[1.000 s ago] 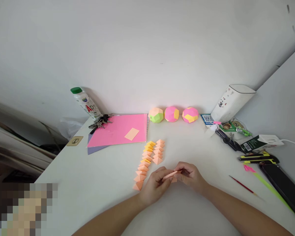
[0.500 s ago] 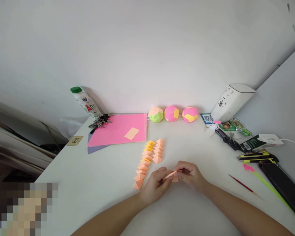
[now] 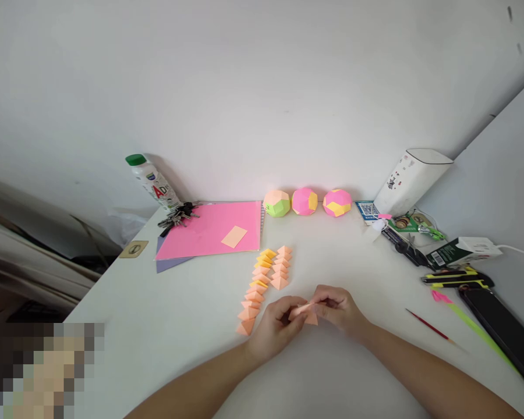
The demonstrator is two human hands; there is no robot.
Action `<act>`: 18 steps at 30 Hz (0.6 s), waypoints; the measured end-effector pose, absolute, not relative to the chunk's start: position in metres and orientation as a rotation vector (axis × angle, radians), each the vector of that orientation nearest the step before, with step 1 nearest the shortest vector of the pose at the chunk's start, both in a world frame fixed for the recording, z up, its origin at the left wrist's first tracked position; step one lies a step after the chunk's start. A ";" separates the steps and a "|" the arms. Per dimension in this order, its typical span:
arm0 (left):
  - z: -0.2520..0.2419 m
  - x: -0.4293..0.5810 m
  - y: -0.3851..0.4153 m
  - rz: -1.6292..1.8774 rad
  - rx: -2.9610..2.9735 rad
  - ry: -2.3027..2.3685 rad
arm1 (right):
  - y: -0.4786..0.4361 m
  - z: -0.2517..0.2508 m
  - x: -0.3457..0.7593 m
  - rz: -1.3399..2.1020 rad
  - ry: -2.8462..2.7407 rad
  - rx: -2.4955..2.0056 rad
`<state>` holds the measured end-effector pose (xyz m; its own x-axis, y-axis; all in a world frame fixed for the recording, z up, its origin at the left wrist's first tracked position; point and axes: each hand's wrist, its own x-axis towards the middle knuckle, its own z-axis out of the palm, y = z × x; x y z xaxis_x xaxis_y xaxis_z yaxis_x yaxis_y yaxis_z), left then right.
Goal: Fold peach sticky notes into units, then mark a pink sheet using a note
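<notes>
Left hand (image 3: 273,329) and right hand (image 3: 340,309) are pinching folded peach paper (image 3: 311,318) — well inside the left edge of the desk (image 3: 157,326).
Two rows of folded pieces (image 3: 254,297) are lying beyond — three paper balls (image 3: 304,202) are sitting along the back edge.

Bottle (image 3: 152,181): big red "AD" on the side, pretty easy to spot; the rest of the print's too tiny for me
Blue card (image 3: 367,211): got a QR code on it, small lettering is unreadable
Box (image 3: 456,251): barcode on the dark green part, plus pale fine print I honestly can't make out
</notes>
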<state>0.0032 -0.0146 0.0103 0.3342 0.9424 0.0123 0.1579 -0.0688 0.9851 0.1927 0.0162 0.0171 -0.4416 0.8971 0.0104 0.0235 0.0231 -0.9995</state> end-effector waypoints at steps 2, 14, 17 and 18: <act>0.009 0.003 -0.015 0.901 1.486 1.051 | 0.016 0.018 0.194 1.504 -1.593 -0.956; 0.012 0.005 -0.014 0.864 1.429 1.101 | 0.013 0.011 0.190 1.298 -1.731 -0.981; 0.008 0.006 -0.014 0.855 1.317 1.144 | 0.012 0.011 0.190 1.321 -1.667 -1.047; 0.008 0.006 -0.014 0.866 1.289 1.151 | 0.011 0.011 0.190 1.325 -1.661 -1.063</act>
<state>0.0057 -0.0141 0.0076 0.2482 0.9566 -0.1524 0.1187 0.1261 0.9849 0.1899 0.0113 0.0113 -0.3763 0.9249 0.0551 0.1516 0.1201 -0.9811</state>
